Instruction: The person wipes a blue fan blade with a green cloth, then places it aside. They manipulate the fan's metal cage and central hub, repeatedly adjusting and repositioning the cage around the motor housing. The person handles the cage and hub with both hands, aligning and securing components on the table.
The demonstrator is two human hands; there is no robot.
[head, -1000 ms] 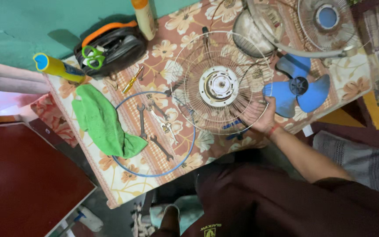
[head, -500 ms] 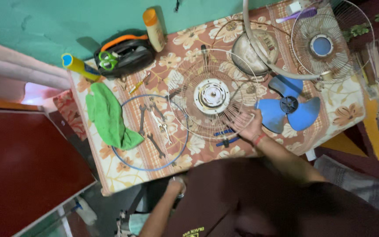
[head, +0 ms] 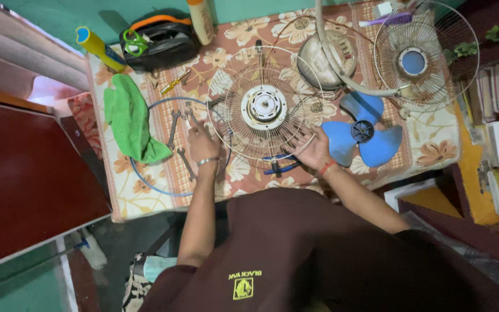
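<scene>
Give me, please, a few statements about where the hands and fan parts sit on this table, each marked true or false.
1. The left hand rests at the left rim of the round wire fan guard. True.
2. The blue three-bladed plastic fan blade is mounted inside that guard. False: it lies loose on the floral tablecloth, right of the right hand.
3. The green cloth covers the guard. False: it lies to its left.
4. Green-handled scissors lie on the black bag. True.

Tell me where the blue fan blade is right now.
In the head view, the blue fan blade lies on the flowered table, just right of the right hand and the wire fan guard.
</scene>
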